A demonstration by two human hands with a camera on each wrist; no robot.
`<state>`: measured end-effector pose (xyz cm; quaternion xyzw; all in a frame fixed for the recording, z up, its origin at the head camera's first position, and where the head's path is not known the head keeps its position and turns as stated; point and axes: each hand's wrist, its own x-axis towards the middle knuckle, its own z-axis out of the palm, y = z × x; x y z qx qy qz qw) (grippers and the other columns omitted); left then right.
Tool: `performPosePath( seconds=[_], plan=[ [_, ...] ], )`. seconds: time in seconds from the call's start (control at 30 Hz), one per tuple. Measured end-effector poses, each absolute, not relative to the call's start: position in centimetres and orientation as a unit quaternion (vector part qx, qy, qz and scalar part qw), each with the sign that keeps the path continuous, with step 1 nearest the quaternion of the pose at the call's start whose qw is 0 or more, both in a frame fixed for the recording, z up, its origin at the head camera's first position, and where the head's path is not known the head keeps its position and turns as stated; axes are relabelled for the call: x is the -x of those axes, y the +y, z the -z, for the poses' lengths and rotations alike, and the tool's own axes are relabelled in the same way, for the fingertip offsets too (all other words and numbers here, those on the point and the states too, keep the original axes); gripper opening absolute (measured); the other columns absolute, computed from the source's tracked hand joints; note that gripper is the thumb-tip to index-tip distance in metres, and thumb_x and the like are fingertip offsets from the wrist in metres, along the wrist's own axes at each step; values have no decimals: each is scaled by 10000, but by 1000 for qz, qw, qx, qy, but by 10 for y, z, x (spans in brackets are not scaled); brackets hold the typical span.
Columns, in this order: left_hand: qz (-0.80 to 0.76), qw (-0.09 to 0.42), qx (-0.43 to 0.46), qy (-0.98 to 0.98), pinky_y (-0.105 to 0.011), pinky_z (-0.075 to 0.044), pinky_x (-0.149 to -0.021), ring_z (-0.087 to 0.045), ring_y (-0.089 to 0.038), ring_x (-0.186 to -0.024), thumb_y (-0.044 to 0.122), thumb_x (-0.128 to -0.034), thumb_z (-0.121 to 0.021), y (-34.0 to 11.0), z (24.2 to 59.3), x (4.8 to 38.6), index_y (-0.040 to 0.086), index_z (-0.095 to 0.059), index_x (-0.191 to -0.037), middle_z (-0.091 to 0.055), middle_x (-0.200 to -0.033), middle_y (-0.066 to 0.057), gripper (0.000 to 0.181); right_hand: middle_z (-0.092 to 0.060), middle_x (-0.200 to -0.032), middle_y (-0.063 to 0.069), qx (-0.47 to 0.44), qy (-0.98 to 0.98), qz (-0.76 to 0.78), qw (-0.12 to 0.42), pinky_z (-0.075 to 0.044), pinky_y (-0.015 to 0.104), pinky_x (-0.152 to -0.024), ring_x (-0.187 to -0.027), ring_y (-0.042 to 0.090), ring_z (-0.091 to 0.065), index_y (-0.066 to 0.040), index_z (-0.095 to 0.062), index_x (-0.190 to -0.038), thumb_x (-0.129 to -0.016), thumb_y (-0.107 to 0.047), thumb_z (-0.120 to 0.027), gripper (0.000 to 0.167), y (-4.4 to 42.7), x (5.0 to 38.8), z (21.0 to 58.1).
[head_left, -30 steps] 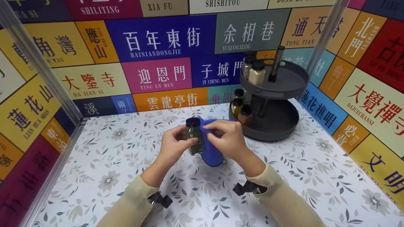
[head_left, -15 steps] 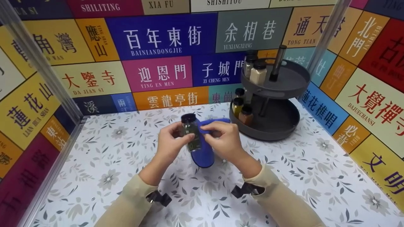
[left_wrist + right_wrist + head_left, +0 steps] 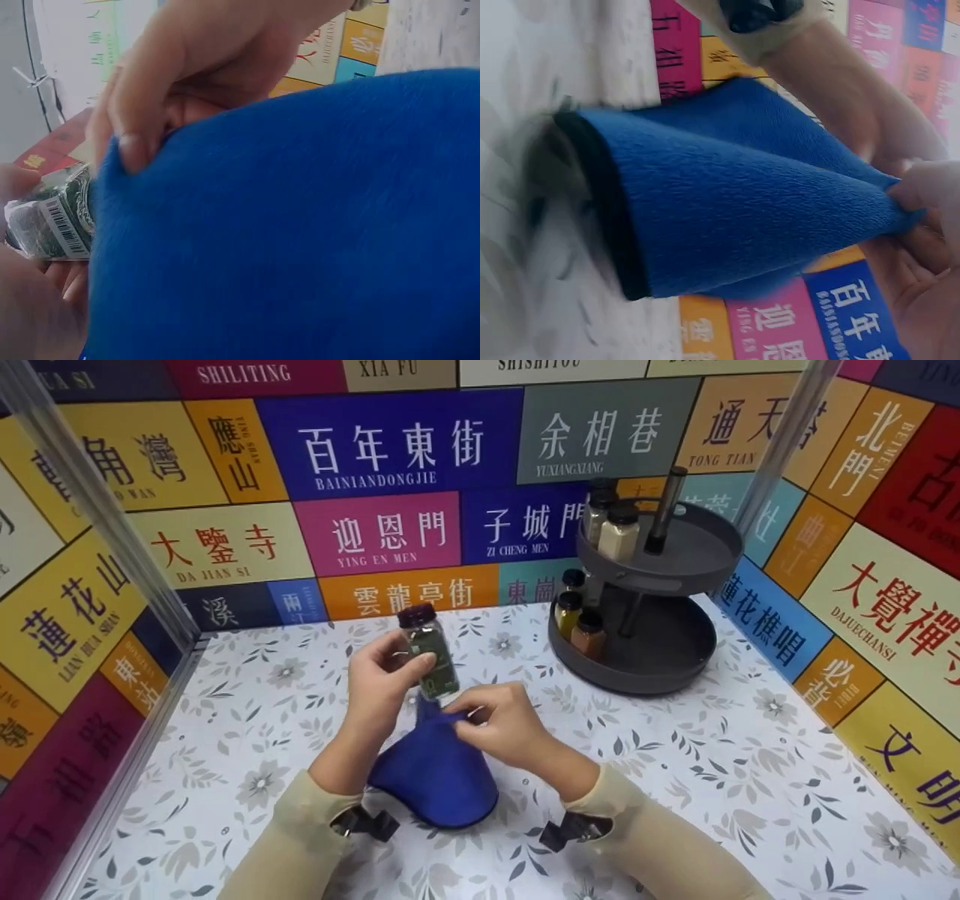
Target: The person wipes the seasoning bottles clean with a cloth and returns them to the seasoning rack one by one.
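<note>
My left hand [image 3: 382, 675] grips a glass spice jar [image 3: 431, 654] with a dark lid and dark green contents, held tilted above the table. Close by its base, my right hand [image 3: 502, 727] pinches a blue cloth [image 3: 442, 780] between thumb and fingers; the cloth hangs down and spreads toward me. In the left wrist view the cloth [image 3: 285, 225] covers much of the scene, and the jar's barcode label [image 3: 64, 225] shows beside it. The right wrist view shows the cloth [image 3: 735, 202] with a dark edging, gathered at the pinching fingers.
A dark grey two-tier round rack [image 3: 637, 660] stands at the back right. Its upper tier bears jars, one of them a pale jar [image 3: 619, 532]; more jars, including a reddish-brown one [image 3: 587, 636], stand below. Sign-printed walls enclose the floral table [image 3: 675, 780].
The jar has moved left and slightly up with my left hand. My right hand has dropped lower and left with the cloth, which now hangs spread below the jar rather than beside it.
</note>
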<state>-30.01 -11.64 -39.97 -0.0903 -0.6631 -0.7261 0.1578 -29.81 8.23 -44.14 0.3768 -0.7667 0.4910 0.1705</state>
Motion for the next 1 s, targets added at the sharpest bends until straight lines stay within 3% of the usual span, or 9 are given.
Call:
performPosePath(
  seconds=[0.2, 0.37, 0.53, 0.8, 1.0],
  plan=[
    [713, 159, 104, -675, -262, -622, -689, -716, -141, -791, 17, -827, -814, -117, 395, 295, -23, -748, -1024, -716, -883, -50, 212, -817, -845, 7, -266, -800, -510, 170, -578, 248, -642, -695, 76, -696, -112, -859, -913, -810, 7, -740, 197, 101, 307, 422],
    [650, 120, 168, -731, -258, -568, -693, -657, -163, -772, 79, -823, -844, -101, 408, 293, 32, -790, -1060, -732, -869, -62, 248, -819, -944, 126, -224, -763, -584, 164, -585, 226, -691, -777, 96, -742, -35, -840, -978, -873, 23, -757, 145, 115, 307, 407],
    [625, 92, 173, -755, -271, -582, -734, -696, -193, -820, 119, -824, -852, -88, 418, 293, 66, -798, -1101, -751, -914, -76, 287, -804, -1020, 165, -198, -712, -646, 189, -630, 242, -741, -838, 77, -742, 20, -809, -1034, -906, 62, -750, 148, 120, 304, 397],
    [632, 140, 153, -747, -277, -603, -803, -710, -161, -833, 98, -817, -849, -94, 415, 295, 27, -794, -1085, -766, -928, -93, 282, -811, -1048, 138, -232, -732, -614, 180, -626, 239, -765, -943, 133, -779, -29, -822, -1069, -926, 34, -758, 169, 107, 303, 408],
    [636, 169, 136, -740, -297, -584, -792, -670, -165, -820, 104, -840, -845, -101, 409, 296, 42, -778, -1069, -736, -907, -69, 246, -822, -977, 150, -233, -757, -603, 96, -627, 299, -628, -735, 149, -756, -33, -824, -1049, -925, 10, -751, 150, 104, 305, 419]
  ],
)
